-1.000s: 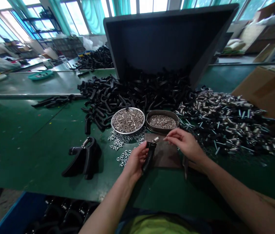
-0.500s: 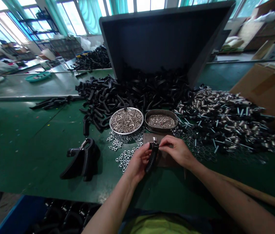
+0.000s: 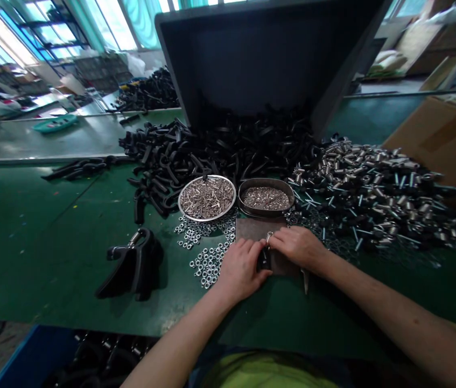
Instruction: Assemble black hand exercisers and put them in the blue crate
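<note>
My left hand point(image 3: 241, 269) is closed around a black plastic clamp handle point(image 3: 265, 260), held low over a flat metal plate point(image 3: 247, 229). Most of the handle is hidden under the fingers. Fingers of my right hand point(image 3: 298, 247) are pinched together at the handle's far end, touching a small shiny coiled metal piece point(image 3: 268, 238). Both hands' fingertips nearly meet there. To the left stands a black clamp point(image 3: 142, 269) with a coil spring at its top.
Behind the plate are a round dish of metal pins point(image 3: 207, 198) and an oval tin of small metal parts point(image 3: 266, 198). Loose nuts point(image 3: 209, 264) lie left. Black handles point(image 3: 228, 145) spill from a large grey bin point(image 3: 252, 59). Metal fittings point(image 3: 373, 188) are heaped right.
My left hand has turned over, palm down, bringing the upright handle down toward the plate. My right hand has shifted slightly and stays at the handle's end.
</note>
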Demonstrator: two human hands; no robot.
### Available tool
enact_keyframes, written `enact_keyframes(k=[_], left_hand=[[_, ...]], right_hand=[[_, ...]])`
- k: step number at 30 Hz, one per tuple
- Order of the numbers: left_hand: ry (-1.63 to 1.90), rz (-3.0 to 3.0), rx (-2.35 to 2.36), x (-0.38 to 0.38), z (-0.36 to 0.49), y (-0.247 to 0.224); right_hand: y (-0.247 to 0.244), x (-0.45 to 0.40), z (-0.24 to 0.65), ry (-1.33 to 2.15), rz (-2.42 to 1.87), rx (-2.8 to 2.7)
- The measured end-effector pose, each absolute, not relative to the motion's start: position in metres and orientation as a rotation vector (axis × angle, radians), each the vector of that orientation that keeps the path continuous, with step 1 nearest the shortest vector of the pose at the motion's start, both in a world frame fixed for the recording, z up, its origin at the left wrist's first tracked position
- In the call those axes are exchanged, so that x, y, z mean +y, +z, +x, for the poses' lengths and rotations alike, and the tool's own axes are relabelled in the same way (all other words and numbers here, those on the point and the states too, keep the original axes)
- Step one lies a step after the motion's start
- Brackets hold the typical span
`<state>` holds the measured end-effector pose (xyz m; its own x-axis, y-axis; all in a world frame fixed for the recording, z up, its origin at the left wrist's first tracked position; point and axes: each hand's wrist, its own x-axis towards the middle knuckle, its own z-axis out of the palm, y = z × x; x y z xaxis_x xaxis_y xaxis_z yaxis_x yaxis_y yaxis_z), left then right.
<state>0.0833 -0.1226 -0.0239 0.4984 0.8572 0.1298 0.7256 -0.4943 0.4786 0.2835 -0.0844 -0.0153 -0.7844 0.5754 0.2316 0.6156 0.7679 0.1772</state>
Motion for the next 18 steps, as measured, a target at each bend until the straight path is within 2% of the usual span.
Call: enact_keyframes(k=[5, 10, 14, 18], left_hand=[[0.580, 2.241, 1.491, -0.125, 0.085, -0.031], [0.540, 2.205, 1.572, -0.121, 0.088, -0.027], [0.520, 2.219, 1.552, -0.119, 0.088, -0.024], [0.505, 2.229, 1.559, -0.119, 0.088, -0.023]], right_hand=[[-0.008, -0.134, 0.336, -0.053, -1.461, -2.577], [-0.036, -0.186, 0.393, 0.096, -1.837, -2.388], [-0.027, -0.191, 0.386, 0.192, -1.915, -2.229], [0.009, -0.174, 0.341, 0.377, -1.702, -2.083]])
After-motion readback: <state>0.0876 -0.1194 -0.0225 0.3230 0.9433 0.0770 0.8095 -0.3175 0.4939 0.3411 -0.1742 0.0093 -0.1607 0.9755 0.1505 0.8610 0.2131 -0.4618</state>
